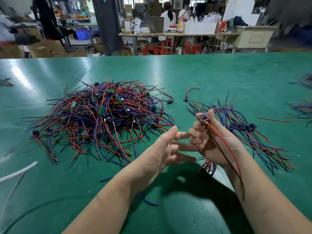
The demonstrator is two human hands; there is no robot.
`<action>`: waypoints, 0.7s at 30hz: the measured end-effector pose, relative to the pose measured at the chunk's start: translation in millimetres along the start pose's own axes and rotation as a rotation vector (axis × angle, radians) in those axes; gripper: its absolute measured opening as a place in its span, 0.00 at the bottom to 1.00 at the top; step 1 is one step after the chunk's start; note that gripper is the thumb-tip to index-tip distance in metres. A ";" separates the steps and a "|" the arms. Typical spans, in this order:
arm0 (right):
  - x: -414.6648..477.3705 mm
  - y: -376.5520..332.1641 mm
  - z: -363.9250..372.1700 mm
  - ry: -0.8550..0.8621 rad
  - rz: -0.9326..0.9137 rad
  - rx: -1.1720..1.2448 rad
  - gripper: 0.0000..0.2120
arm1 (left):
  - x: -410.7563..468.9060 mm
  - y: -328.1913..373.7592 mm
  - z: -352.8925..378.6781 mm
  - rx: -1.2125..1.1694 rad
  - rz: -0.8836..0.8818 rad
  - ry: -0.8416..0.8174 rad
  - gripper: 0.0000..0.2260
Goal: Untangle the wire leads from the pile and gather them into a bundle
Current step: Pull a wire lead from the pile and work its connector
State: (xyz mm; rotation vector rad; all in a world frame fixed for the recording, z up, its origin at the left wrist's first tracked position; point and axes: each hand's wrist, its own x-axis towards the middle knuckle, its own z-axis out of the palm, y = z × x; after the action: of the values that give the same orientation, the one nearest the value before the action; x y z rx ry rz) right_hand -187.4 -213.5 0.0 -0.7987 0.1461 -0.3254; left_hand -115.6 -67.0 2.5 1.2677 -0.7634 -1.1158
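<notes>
A big tangled pile of red, blue and black wire leads (101, 119) with small green boards lies on the green table, left of centre. My right hand (214, 137) pinches a small board with red and black wire leads (226, 144) hanging over my wrist; more leads hang below that palm. My left hand (167, 147) is held beside it with straight fingers, holding nothing, the fingertips near my right hand's fingers. Behind my right hand lies a sorted bundle of leads (244, 129) with blue connectors lined up.
A single lead (190, 93) lies apart between the pile and the bundle. More wire groups (302, 110) sit at the right edge. A white cable (18, 171) crosses the near left. A loose blue wire (148, 201) lies by my left forearm. People work at tables beyond the far edge.
</notes>
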 end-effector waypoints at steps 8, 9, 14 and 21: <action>2.0 21.3 0.4 0.157 -0.018 -0.598 0.14 | 2.8 -17.7 -5.0 -0.088 0.115 0.301 0.15; 3.0 24.1 -0.1 0.191 -0.043 -0.650 0.15 | 2.5 -18.9 -5.1 -0.078 0.094 0.325 0.16; 5.2 17.9 -7.4 0.220 -0.060 -0.703 0.13 | 0.7 -17.9 -3.4 -0.002 -0.064 0.270 0.05; 9.6 -13.8 -32.2 0.566 -0.174 -0.352 0.09 | -7.0 -15.9 10.7 0.036 -0.164 0.058 0.10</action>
State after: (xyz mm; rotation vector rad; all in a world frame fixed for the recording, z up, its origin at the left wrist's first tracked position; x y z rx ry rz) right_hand -189.6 -247.6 -12.4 -1.0531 0.6816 -0.7006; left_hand -131.1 -63.1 -10.1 1.4071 -0.6475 -1.1961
